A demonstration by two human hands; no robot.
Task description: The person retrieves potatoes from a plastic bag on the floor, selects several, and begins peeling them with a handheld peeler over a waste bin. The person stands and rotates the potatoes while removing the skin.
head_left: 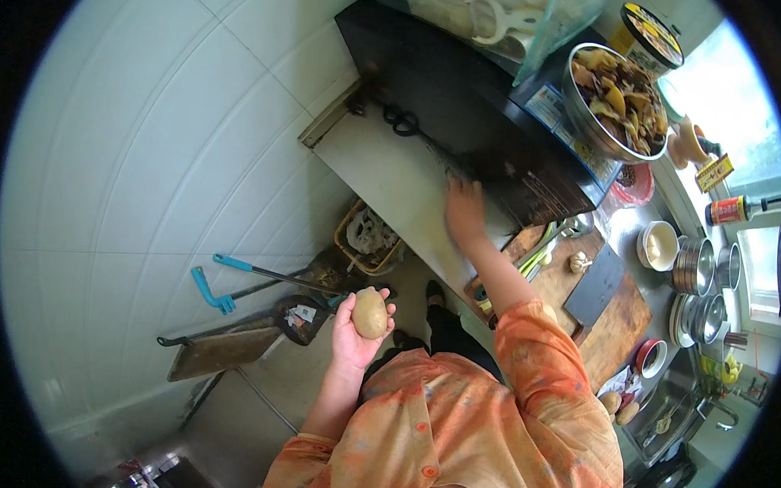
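My left hand (356,331) is closed round a potato (370,314), held up in front of my body above the floor. The potato is pale brown and whole. My right hand (465,214) reaches forward over the light countertop (372,162), fingers stretched out and slightly apart, with nothing visible in it. Its fingertips are close to the far end of a pair of black-handled scissors (402,121) lying along the base of a large black box (448,82). Whether they touch anything there is hard to make out.
Right of my arm lies a wooden cutting board (624,325) with a dark cleaver (594,284), garlic (580,263) and green onions (536,258). A steel bowl (584,113) of dried pieces rests on the box. Potatoes (610,401) lie by the sink (673,400). A lined waste basket (343,234) stands below.
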